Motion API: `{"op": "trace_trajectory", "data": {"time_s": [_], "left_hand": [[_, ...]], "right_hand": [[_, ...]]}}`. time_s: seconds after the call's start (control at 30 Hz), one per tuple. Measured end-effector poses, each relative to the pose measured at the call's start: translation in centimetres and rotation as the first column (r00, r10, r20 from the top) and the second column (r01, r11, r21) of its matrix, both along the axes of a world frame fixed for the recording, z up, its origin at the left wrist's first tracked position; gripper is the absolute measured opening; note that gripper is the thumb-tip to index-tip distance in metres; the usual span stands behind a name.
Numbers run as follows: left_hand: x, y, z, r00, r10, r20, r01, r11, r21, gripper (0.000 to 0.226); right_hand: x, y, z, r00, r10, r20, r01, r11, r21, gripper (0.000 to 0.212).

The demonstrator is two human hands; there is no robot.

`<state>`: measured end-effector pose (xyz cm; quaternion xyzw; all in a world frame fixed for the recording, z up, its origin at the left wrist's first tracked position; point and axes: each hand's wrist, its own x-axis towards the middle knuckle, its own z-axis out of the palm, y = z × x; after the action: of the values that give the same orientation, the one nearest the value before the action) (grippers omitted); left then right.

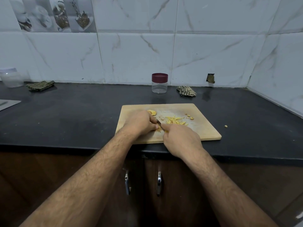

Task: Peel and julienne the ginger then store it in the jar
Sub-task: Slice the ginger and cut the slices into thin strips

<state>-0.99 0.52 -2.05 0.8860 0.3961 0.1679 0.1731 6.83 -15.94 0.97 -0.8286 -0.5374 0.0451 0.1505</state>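
A wooden cutting board point(201, 128) lies on the black counter. My left hand point(139, 123) presses down on a small piece of ginger point(158, 128) near the board's front, fingers curled over it. My right hand point(180, 140) grips a knife point(158, 122) whose blade shows between the two hands, against the ginger. A pile of yellow ginger strips point(175, 120) lies mid-board. A larger peeled ginger chunk point(152, 112) sits just behind my left hand. A clear jar with a maroon lid point(159, 83) stands closed by the wall.
Small ginger bits point(190, 116) lie at the board's right, and one scrap point(226, 126) lies on the counter. Folded cloths point(186, 91) point(40, 85) sit by the wall. A clear container point(10, 77) stands far left. Cabinet handles point(159, 181) are below.
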Motion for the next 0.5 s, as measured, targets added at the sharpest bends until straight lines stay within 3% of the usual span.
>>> {"op": "trace_trajectory", "data": {"time_s": [0.3,0.5], "left_hand": [[-0.1,-0.1,0.1,1.0,-0.004,0.012,0.004,1.0,-0.01,0.017],[-0.1,0.1,0.0,1.0,0.01,0.009,-0.01,1.0,-0.015,0.019]], "right_hand": [[-0.3,0.4,0.2,0.999,0.03,0.032,-0.03,0.999,-0.024,0.052],[-0.8,-0.7,-0.8,0.985,0.075,0.158,-0.07,0.997,-0.032,0.048]]}}
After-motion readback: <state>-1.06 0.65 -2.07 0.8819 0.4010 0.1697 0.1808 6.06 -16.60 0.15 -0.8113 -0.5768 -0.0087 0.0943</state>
